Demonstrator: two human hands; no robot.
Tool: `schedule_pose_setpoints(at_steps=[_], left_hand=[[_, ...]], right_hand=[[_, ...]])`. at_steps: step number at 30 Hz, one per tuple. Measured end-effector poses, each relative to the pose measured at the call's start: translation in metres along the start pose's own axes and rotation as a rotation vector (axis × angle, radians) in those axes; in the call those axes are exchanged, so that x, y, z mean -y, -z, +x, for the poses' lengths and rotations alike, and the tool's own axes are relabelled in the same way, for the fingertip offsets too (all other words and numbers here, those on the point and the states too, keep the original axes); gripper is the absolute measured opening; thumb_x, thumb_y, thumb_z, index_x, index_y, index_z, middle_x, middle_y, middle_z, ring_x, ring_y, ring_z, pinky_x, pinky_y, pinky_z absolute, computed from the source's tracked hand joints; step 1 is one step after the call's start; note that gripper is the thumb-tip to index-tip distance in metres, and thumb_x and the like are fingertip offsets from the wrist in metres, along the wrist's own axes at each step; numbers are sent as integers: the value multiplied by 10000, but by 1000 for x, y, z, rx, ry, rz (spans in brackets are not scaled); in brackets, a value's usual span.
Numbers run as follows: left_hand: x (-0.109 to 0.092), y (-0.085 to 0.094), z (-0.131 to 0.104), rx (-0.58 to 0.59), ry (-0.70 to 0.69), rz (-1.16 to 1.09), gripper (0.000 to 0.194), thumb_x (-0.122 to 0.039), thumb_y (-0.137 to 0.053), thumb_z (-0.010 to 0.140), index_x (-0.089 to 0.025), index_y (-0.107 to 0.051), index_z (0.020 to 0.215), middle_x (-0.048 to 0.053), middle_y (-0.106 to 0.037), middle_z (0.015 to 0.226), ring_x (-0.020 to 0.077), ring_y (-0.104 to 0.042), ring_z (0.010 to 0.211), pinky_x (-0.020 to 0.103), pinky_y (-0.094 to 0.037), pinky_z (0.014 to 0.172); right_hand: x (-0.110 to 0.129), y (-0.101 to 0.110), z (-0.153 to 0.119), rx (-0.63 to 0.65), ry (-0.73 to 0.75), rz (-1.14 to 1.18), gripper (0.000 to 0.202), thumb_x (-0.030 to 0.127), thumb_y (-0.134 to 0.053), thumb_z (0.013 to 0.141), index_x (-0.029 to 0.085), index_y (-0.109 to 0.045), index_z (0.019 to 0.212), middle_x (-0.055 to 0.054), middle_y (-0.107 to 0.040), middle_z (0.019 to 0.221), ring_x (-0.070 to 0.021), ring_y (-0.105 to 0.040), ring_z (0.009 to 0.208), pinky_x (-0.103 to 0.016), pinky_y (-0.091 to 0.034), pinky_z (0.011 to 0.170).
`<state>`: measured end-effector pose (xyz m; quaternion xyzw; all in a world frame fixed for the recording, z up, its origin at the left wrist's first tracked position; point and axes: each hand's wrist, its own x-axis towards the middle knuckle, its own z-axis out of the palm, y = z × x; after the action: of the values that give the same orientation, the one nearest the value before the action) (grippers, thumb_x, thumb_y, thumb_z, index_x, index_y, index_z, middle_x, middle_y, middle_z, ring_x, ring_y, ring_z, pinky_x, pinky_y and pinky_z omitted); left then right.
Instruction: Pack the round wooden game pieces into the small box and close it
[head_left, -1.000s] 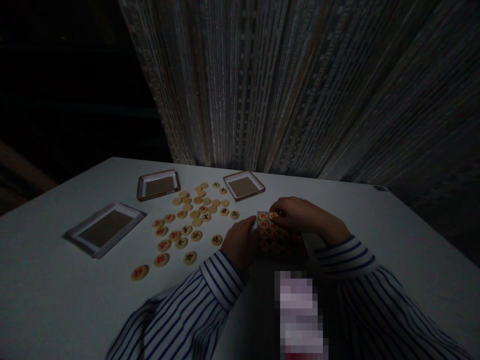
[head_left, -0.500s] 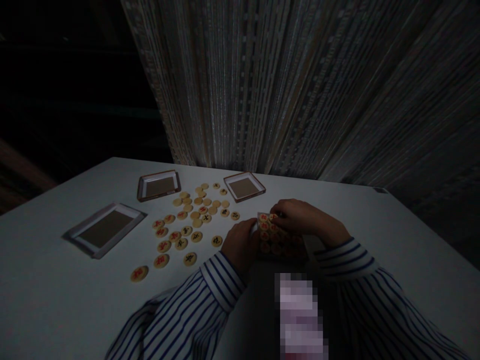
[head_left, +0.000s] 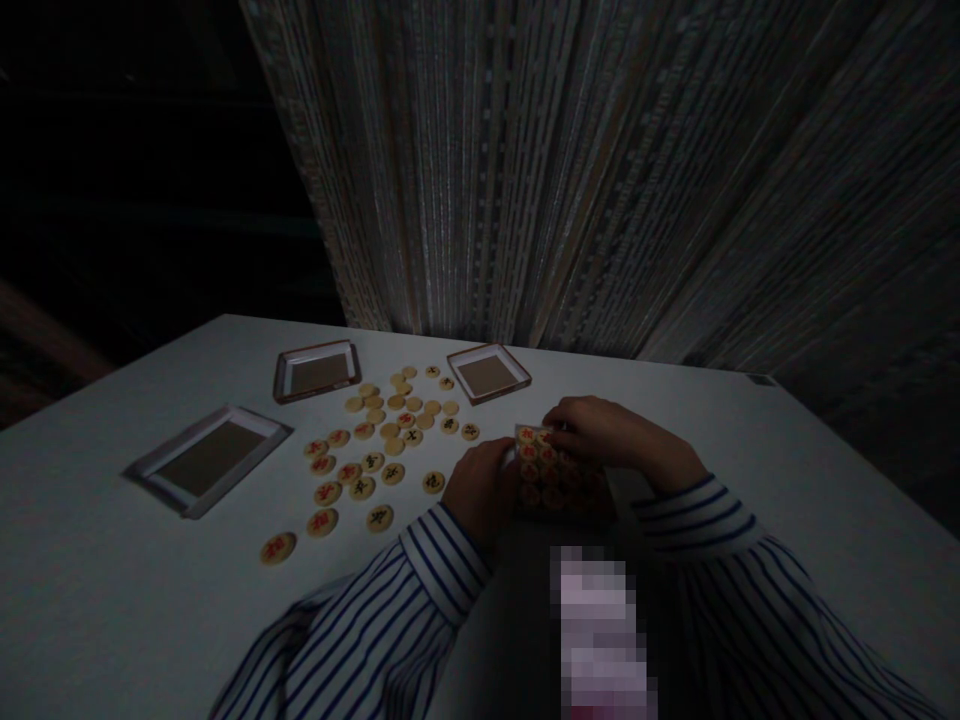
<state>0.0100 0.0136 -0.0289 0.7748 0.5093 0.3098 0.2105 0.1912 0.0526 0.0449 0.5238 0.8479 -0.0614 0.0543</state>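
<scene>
A shallow box (head_left: 566,515) filled with rows of round xiangqi pieces (head_left: 550,475) marked in red sits on the table before me. My left hand (head_left: 482,488) is closed around its left side, thumb near the upper corner. Over the box's far right part arches my right hand (head_left: 611,432), its fingers bent down and together onto the pieces by the far edge. What is under those fingertips is hidden. Left of the box, many loose xiangqi pieces (head_left: 393,474) lie scattered, some with red or black characters up, others with plain faces.
Three shallow trays with bare bottoms lie on the white table (head_left: 150,590): one at left (head_left: 210,460), one at back left (head_left: 319,372), one at back middle (head_left: 489,373). A striped string curtain (head_left: 480,180) hangs behind the table. The light is dim.
My right hand has shifted very slightly right and its fingers have settled over the far-edge pieces. My left hand and the loose pieces stay where they were.
</scene>
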Motion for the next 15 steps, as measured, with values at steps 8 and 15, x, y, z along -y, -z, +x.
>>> schedule_pose_setpoints(at_steps=[8, 15], left_hand=[[-1, 1, -1, -10, -3, -12, 306, -220, -421, 829, -149, -560, 1093, 98, -638, 1040, 214, -573, 957, 370, -459, 840], [-3, 2, 0, 35, 23, -21, 309, -236, -415, 842, -143, -560, 1099, 97, -637, 1038, 215, -566, 963, 369, -449, 848]], right_hand=[[4, 4, -2, 14, -45, -18, 249, 288, -454, 791, 205, -640, 934, -70, -657, 942, -202, -589, 846, -262, -387, 656], [7, 5, -2, 34, -67, -50, 220, 293, -458, 798, 208, -630, 905, -67, -654, 933, -192, -585, 815, -256, -377, 620]])
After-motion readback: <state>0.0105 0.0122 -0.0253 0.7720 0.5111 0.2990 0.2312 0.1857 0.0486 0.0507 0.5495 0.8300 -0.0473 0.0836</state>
